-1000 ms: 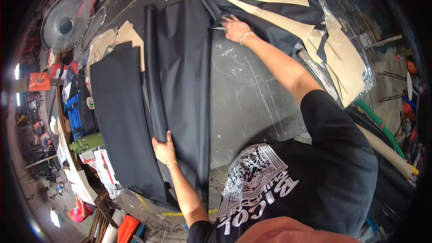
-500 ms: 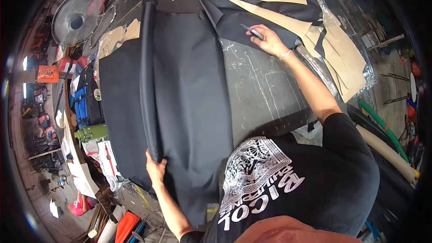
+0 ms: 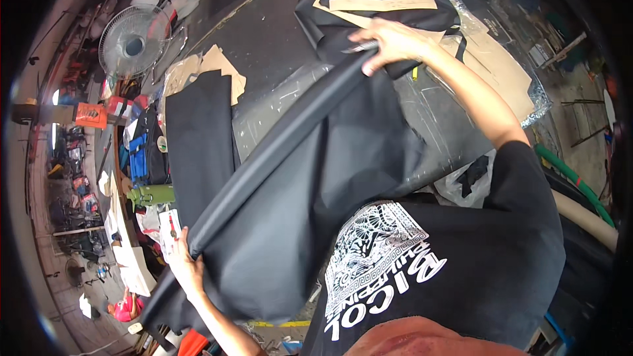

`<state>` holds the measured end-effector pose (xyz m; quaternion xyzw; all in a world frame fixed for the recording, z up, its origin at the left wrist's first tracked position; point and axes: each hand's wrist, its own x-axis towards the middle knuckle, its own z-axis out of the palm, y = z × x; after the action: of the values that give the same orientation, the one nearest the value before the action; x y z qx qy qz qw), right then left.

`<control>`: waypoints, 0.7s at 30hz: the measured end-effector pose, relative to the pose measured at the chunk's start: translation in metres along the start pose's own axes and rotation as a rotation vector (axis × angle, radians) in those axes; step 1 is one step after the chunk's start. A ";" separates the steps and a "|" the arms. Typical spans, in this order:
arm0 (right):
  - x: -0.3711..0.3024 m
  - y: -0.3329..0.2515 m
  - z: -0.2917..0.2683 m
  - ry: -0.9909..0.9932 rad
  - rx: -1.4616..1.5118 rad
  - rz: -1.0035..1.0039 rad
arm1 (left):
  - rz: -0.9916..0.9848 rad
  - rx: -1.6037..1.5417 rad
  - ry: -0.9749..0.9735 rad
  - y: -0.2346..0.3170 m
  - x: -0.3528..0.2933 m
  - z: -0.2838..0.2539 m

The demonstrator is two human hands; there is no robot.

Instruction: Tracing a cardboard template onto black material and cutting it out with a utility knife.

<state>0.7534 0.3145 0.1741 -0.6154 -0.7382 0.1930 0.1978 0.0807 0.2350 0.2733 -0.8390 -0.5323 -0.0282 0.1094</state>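
Observation:
A long roll of black fabric lies slantwise over the table, with a loose sheet hanging from it toward me. My left hand grips the roll near its lower left end. At the far upper right end, my right hand is closed round the roll. Between those fingers shows part of a grey cutter knife, mostly covered by the hand. Left of the roll, a separate flat piece of black fabric rests on the table.
Tan paper patterns and more black fabric lie on the dark scratched table at the far right. Beyond the left edge stand a fan and a green bottle. Long tubes lie at right.
The roll has swung from nearly straight to slantwise, its far end coming right and nearer. My right hand has taken hold of that end; my left hand has moved left and nearer me.

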 end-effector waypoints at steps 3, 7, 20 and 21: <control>-0.068 0.004 0.007 -0.078 -0.177 0.032 | -0.037 0.099 -0.065 -0.008 0.037 -0.004; -0.170 0.009 0.055 -0.095 -0.054 0.076 | 0.070 0.215 -0.036 -0.013 0.095 0.004; -0.306 -0.086 0.205 0.124 0.407 0.531 | 0.408 -0.171 0.394 0.182 0.319 0.064; -0.293 -0.091 0.209 0.162 0.363 0.552 | 0.400 -0.216 0.300 0.201 0.316 0.088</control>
<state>0.6157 0.0019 0.0291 -0.7601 -0.4791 0.3183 0.3024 0.3924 0.4518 0.2085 -0.9208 -0.3276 -0.1865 0.1004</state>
